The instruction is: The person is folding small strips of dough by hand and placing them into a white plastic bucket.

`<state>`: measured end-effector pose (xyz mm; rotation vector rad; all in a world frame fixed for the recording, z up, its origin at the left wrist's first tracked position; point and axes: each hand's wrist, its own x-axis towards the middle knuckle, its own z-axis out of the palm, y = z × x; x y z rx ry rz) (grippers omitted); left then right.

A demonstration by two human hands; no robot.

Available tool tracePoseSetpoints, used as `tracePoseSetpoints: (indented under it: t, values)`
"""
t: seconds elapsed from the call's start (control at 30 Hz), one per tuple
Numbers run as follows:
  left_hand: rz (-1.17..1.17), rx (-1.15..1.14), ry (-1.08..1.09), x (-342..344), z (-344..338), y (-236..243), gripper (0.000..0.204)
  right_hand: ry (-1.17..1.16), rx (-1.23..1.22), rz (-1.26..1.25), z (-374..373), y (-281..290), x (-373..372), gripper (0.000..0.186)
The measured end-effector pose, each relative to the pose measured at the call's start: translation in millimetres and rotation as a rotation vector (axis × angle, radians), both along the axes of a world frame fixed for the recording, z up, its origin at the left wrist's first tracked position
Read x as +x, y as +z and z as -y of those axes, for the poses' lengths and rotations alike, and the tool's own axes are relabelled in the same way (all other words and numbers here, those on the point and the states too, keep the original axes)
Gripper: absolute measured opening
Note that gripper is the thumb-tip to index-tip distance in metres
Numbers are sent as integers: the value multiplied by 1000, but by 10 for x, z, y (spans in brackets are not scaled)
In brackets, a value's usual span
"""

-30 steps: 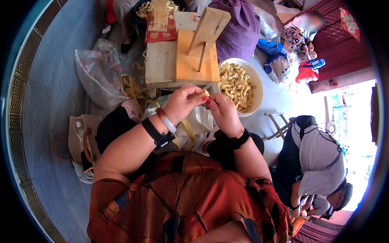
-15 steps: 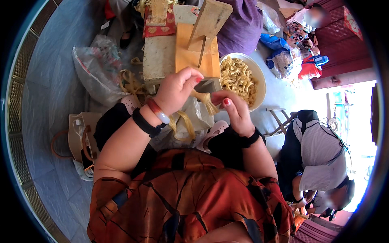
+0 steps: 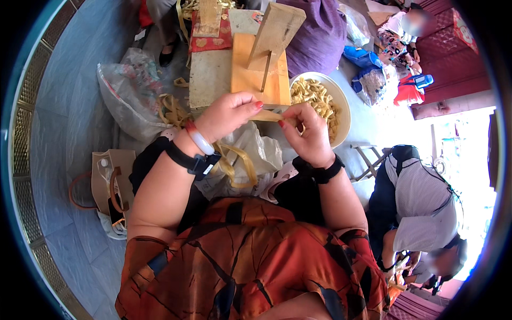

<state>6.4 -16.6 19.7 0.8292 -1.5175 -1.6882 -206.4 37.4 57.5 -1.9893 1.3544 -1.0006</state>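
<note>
A flat yellowish strip (image 3: pixel 268 116) runs between my two hands, just in front of a wooden stand. My left hand (image 3: pixel 230 116) pinches one end between thumb and fingers. At the other end, my right hand (image 3: pixel 308 133) has its fingers curled and thumb pressed on the strip. The stand has a base board (image 3: pixel 242 72), an upright plank (image 3: pixel 277 34) and a thin rod (image 3: pixel 266 72). Beside my right hand is a white basin (image 3: pixel 345 109) of knotted yellowish strips (image 3: pixel 316 96). More loose strips (image 3: pixel 245 165) lie on a pale plastic bag (image 3: pixel 261 146) below my hands.
A clear plastic bag (image 3: pixel 125 101) and loose strips (image 3: pixel 172 110) lie on the left. A beige handbag (image 3: pixel 104 184) stands nearer. Behind the basin is a purple cloth bundle (image 3: pixel 314 37). A folding stool (image 3: pixel 368 160) and a bending person (image 3: pixel 421 197) are at right; others sit farther back.
The bunched piece with a frayed end between my hands is no longer seen; a flat strip is stretched there now. My right hand has moved slightly up and its fingers have curled in.
</note>
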Motion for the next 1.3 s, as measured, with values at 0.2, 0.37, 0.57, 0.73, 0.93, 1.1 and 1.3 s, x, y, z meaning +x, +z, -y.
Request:
tracePoseSetpoints:
  t: [0.2, 0.37, 0.57, 0.73, 0.93, 1.1, 1.3]
  values:
    - [168, 44, 213, 8, 285, -47, 20, 5, -140, -62, 439, -100, -22, 13]
    - [371, -357, 497, -106, 554, -174, 24, -70, -157, -76, 799, -292, 80, 9]
    - [576, -508, 538, -135, 417, -13, 20, -392, -172, -512, 705, -675, -728, 15]
    - [97, -1, 84, -166, -53, -53, 17, 19, -407, -308, 187, -140, -311, 46]
    - [-239, 493, -231, -162, -237, -80, 19, 133, -544, -313, -67, -238, -60, 33]
    - [-191, 523, -208, -81, -158, -135, 23, -20, -386, -172, 40, -246, -345, 26]
    - [-550, 376, -72, -161, -214, -4, 28, 233, -404, -124, -210, -284, 85, 39]
